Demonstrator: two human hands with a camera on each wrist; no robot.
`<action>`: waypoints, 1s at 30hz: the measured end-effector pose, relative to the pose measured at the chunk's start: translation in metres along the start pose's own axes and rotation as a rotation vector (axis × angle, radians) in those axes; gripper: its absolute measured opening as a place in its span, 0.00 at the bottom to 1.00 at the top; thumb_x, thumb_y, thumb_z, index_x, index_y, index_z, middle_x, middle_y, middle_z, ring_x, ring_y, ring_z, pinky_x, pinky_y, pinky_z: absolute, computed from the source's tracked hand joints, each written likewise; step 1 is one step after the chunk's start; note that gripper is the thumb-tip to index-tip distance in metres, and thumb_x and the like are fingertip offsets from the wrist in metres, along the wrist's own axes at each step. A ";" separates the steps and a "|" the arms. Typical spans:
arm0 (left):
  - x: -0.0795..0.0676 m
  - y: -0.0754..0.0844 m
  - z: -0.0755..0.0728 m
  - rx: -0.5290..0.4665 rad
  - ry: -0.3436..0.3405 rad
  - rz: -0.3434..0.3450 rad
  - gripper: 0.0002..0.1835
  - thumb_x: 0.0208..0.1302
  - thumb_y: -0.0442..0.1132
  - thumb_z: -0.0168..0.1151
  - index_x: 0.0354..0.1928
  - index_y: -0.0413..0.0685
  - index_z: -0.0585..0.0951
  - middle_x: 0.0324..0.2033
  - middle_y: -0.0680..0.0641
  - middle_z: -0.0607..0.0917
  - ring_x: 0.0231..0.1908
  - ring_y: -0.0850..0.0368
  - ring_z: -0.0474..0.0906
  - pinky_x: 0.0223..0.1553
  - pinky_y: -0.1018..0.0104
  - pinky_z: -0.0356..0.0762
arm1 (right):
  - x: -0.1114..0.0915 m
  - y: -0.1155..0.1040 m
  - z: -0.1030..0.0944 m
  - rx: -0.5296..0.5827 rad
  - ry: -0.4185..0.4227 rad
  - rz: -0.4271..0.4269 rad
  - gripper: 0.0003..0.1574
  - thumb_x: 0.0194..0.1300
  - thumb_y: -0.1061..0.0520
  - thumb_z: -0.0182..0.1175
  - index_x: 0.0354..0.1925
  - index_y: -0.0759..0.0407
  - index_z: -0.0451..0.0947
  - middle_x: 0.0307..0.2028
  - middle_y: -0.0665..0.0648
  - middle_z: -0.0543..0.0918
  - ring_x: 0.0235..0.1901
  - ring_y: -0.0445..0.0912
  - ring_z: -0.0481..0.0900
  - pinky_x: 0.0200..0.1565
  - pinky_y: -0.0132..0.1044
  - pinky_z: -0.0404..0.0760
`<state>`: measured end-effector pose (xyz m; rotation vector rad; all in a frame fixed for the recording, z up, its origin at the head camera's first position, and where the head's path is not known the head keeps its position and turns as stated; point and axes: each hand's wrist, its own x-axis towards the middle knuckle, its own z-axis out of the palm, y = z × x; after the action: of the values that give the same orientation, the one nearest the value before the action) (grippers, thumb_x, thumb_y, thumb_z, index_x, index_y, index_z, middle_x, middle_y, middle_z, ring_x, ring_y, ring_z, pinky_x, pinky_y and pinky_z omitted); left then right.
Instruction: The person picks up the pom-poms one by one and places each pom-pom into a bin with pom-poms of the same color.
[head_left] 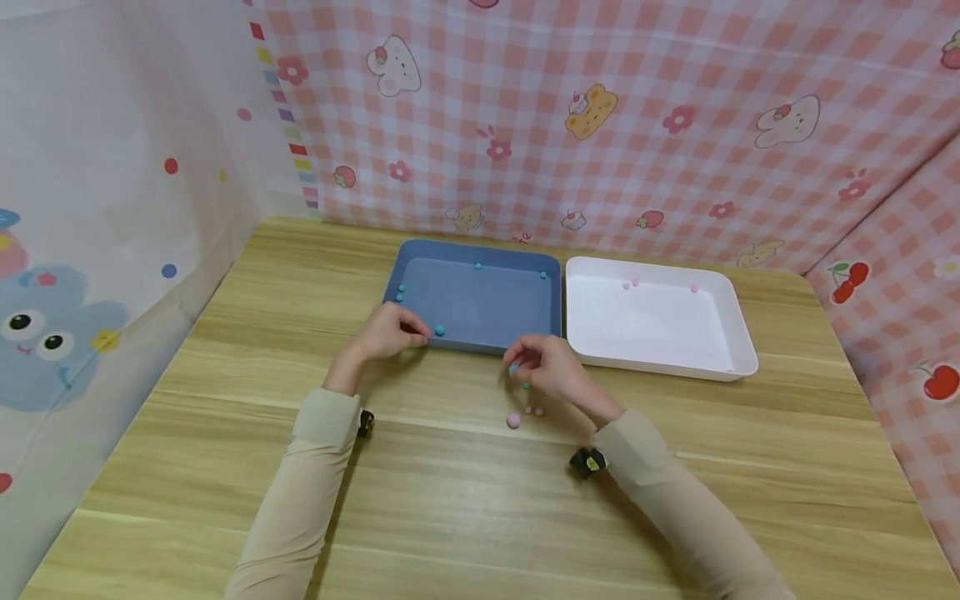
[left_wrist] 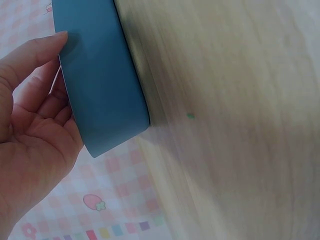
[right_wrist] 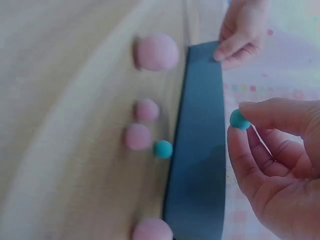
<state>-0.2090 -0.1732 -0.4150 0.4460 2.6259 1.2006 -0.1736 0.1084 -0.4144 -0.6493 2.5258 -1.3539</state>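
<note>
My right hand [head_left: 551, 367] pinches a small teal ball [right_wrist: 240, 119] between thumb and fingertip, just in front of the blue tray [head_left: 480, 304]. My left hand [head_left: 386, 332] grips that tray's near rim towards its left corner; in the left wrist view the thumb lies against the outer wall. Inside the blue tray are a larger teal ball [head_left: 439, 330] near the left fingertips and several small teal ones along the edges. On the table below my right hand lie another small teal ball [right_wrist: 163, 149], a larger pink ball [head_left: 513, 420] and small pink balls [right_wrist: 147, 110].
To the right of the blue tray stands a white tray [head_left: 652, 321] with 3 small pink balls near its back wall. Both trays sit on a wooden table [head_left: 450, 517]. A checkered cloth [head_left: 525, 100] hangs behind the table's back edge.
</note>
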 end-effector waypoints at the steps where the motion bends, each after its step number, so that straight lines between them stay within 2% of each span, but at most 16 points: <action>1: 0.000 0.000 0.000 -0.001 -0.003 0.002 0.05 0.57 0.27 0.63 0.35 0.34 0.85 0.34 0.39 0.86 0.39 0.46 0.80 0.42 0.58 0.77 | 0.001 0.000 -0.002 0.014 0.009 -0.005 0.07 0.54 0.72 0.62 0.35 0.66 0.80 0.32 0.59 0.82 0.35 0.48 0.79 0.39 0.37 0.80; 6: -0.001 0.001 -0.001 -0.004 -0.007 0.002 0.06 0.57 0.27 0.62 0.35 0.33 0.85 0.34 0.39 0.86 0.39 0.46 0.80 0.42 0.58 0.77 | 0.011 0.002 -0.011 0.110 0.077 -0.006 0.08 0.56 0.71 0.62 0.37 0.71 0.79 0.37 0.64 0.82 0.39 0.53 0.80 0.42 0.36 0.80; 13: -0.002 0.001 -0.001 0.005 0.006 0.016 0.05 0.56 0.27 0.63 0.34 0.33 0.85 0.32 0.39 0.86 0.38 0.47 0.80 0.41 0.58 0.77 | 0.027 0.003 -0.017 0.215 0.177 0.018 0.10 0.57 0.70 0.62 0.40 0.73 0.78 0.41 0.70 0.80 0.41 0.57 0.79 0.37 0.28 0.76; 24: 0.000 0.000 -0.001 0.007 0.017 0.000 0.05 0.56 0.27 0.63 0.33 0.33 0.85 0.32 0.40 0.86 0.37 0.48 0.80 0.41 0.60 0.76 | 0.051 0.002 -0.019 0.273 0.259 0.112 0.10 0.58 0.68 0.62 0.41 0.69 0.79 0.38 0.62 0.80 0.37 0.45 0.76 0.37 0.31 0.74; 30: 0.001 0.001 0.000 -0.002 0.012 -0.008 0.05 0.56 0.27 0.63 0.34 0.34 0.85 0.33 0.40 0.86 0.38 0.47 0.80 0.41 0.59 0.77 | 0.062 0.005 -0.018 0.298 0.298 0.133 0.10 0.58 0.68 0.62 0.40 0.70 0.79 0.36 0.60 0.80 0.34 0.42 0.75 0.36 0.30 0.73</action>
<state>-0.2097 -0.1728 -0.4143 0.4293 2.6340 1.2077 -0.2366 0.0949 -0.4063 -0.2311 2.4466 -1.8420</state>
